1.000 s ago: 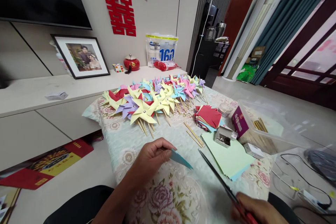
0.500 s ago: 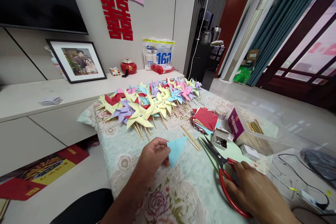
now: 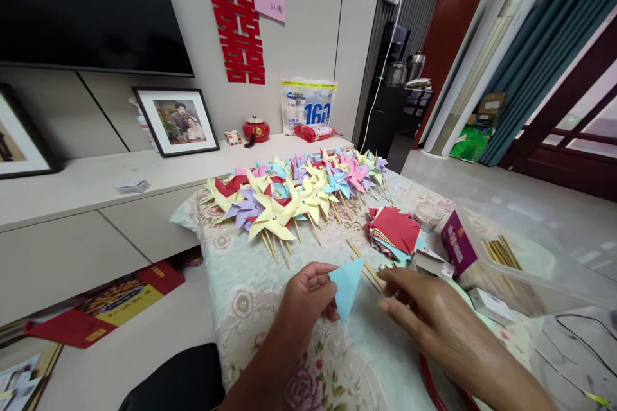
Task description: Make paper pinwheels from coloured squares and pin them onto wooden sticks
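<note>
Red handles of the scissors (image 3: pixel 427 379) showed beneath the right hand (image 3: pixel 427 308), toward the near edge of the table (image 3: pixel 231 270); most of the blades were hidden from me. Half a second earlier that hand had gripped them. On my feed it now hovered bare, thumb and forefinger well parted, nothing I could see between them, which I took to mean the scissors were set aside and the hand freed. Just beside it, the left hand (image 3: pixel 311 292) had the light blue paper (image 3: pixel 348 286) pinched between thumb and fingers, over the table's near half, a triangle showing. Beyond lay loose sticks (image 3: pixel 372 271), then a paper stack (image 3: pixel 395 231) topped with red, toward the right edge, where a plastic box (image 3: pixel 544 295) stood. Pinwheels (image 3: pixel 272 217) crowded the far left corner and far edge. Past that, a cabinet (image 3: pixel 96 196) bore a red pot (image 3: pixel 256 131).
</note>
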Demonstrator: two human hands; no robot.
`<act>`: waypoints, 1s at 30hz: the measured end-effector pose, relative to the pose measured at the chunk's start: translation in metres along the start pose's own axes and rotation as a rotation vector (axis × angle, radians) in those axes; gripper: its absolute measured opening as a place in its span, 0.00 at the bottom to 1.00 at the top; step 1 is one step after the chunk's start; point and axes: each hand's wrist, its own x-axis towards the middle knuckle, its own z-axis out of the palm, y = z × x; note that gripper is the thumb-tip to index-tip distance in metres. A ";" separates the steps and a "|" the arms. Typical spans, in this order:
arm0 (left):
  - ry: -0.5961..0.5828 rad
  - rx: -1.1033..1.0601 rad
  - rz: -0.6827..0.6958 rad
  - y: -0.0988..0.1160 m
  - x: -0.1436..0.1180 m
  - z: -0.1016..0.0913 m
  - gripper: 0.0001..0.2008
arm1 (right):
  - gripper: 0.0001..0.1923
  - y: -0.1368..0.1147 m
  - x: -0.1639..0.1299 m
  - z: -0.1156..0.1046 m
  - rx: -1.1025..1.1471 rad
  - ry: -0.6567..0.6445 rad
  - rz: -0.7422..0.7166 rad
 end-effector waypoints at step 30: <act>-0.067 0.055 -0.083 -0.006 -0.001 0.013 0.17 | 0.22 0.030 0.034 0.075 0.813 -0.006 0.176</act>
